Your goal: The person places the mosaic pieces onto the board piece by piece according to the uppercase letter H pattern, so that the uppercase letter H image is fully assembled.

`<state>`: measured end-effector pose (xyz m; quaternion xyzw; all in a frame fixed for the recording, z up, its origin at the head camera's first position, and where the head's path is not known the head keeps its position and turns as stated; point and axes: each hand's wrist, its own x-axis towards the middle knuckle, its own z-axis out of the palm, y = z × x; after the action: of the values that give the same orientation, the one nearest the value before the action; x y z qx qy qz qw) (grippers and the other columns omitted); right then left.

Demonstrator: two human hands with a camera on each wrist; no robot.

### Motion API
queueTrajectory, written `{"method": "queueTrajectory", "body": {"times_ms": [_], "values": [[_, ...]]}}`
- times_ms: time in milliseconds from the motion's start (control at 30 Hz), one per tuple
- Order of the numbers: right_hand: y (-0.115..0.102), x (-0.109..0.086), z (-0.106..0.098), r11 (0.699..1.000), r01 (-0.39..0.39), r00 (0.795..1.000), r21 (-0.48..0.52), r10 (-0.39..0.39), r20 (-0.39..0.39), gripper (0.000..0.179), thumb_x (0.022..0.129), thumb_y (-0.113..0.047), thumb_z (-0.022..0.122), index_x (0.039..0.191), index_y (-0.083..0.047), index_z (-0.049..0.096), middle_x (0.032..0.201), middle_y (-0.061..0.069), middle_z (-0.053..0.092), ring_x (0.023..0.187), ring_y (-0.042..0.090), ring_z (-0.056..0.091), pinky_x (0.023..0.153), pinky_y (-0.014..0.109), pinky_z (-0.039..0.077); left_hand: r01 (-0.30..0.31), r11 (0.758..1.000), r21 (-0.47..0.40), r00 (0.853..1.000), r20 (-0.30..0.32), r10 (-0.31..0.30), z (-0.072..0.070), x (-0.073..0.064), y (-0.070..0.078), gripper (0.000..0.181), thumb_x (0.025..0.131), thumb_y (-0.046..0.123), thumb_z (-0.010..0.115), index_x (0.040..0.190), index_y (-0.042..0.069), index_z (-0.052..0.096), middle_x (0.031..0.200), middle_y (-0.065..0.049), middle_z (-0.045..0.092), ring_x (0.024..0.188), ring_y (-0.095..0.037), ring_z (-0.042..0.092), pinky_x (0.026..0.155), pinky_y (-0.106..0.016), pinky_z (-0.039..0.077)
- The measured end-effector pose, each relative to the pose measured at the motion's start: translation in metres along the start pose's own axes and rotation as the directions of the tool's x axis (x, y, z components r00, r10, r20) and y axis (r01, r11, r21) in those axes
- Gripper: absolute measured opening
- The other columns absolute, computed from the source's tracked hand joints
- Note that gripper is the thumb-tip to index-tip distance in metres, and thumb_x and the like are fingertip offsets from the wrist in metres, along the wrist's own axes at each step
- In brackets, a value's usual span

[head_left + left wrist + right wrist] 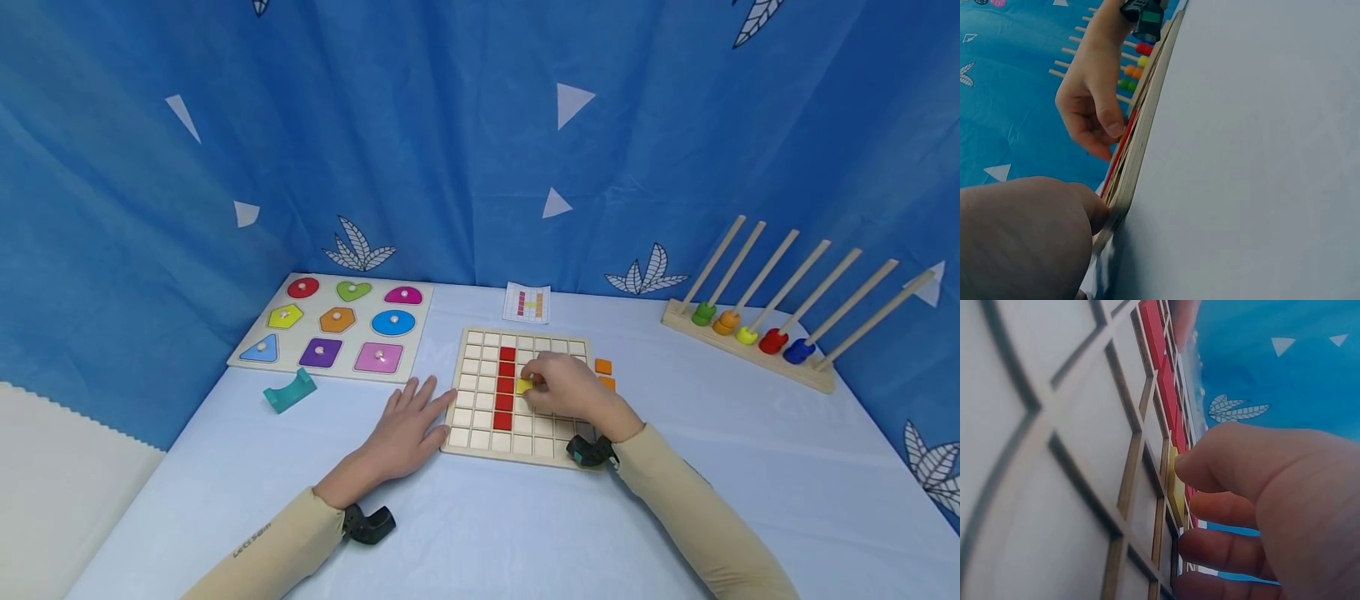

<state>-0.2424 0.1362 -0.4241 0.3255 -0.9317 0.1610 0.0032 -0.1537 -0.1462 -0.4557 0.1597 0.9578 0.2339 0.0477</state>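
Observation:
A wooden grid board lies flat, with a column of red square tiles set in its cells. Just right of the column's middle tile, my right hand pinches a yellow square tile between thumb and curled fingers. The tile sits at its cell, its near face showing beside the thumb in the right wrist view. Spread fingers of my left hand rest at the board's left edge, the thumb by its lower left corner. Part of the board's right side is hidden under my right hand.
Orange square tiles lie right of the board, and a printed pattern card behind it. A knobbed shape puzzle and a teal curved piece are at left. At back right stands a peg stacker with coloured beads.

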Motion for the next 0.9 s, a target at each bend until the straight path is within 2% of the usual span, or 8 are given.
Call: {"method": "queueTrajectory", "body": {"times_ms": [533, 700, 900], "values": [[-0.001, -0.002, -0.005, 1.0, 0.013, 1.0, 0.013, -0.013, 0.016, 0.022, 0.086, -0.017, 0.074, 0.105, -0.008, 0.077, 0.085, 0.0, 0.068, 0.072, 0.01, 0.053, 0.067, 0.025, 0.048, 0.003, 1.0, 0.002, 1.0, -0.004, -0.003, 0.001, 0.0, -0.001, 0.057, 0.102, 0.03, 0.054, 0.156, 0.014, 0.043, 0.167, -0.021, 0.028, 0.158, -0.047, 0.013, 0.125, -0.068, 0.012], [0.002, -0.01, -0.012, 0.999, 0.003, 1.0, 0.041, -0.004, 0.022, 0.022, 0.088, -0.015, 0.071, 0.107, -0.006, 0.076, 0.088, 0.002, 0.07, 0.074, 0.01, 0.055, 0.068, 0.026, 0.051, 0.009, 1.0, 0.005, 1.0, 0.0, -0.009, 0.002, 0.0, -0.001, 0.057, 0.103, 0.03, 0.053, 0.156, 0.014, 0.043, 0.167, -0.021, 0.028, 0.158, -0.046, 0.013, 0.125, -0.068, 0.012], [0.01, -0.027, -0.022, 0.999, -0.033, 0.999, 0.011, 0.033, 0.025, 0.024, 0.088, -0.017, 0.074, 0.108, -0.005, 0.075, 0.088, 0.003, 0.069, 0.075, 0.012, 0.055, 0.069, 0.028, 0.052, 0.004, 1.0, 0.002, 1.0, -0.002, -0.004, 0.001, -0.001, 0.0, 0.057, 0.102, 0.03, 0.053, 0.155, 0.013, 0.044, 0.167, -0.022, 0.028, 0.158, -0.047, 0.013, 0.124, -0.068, 0.012]]}}
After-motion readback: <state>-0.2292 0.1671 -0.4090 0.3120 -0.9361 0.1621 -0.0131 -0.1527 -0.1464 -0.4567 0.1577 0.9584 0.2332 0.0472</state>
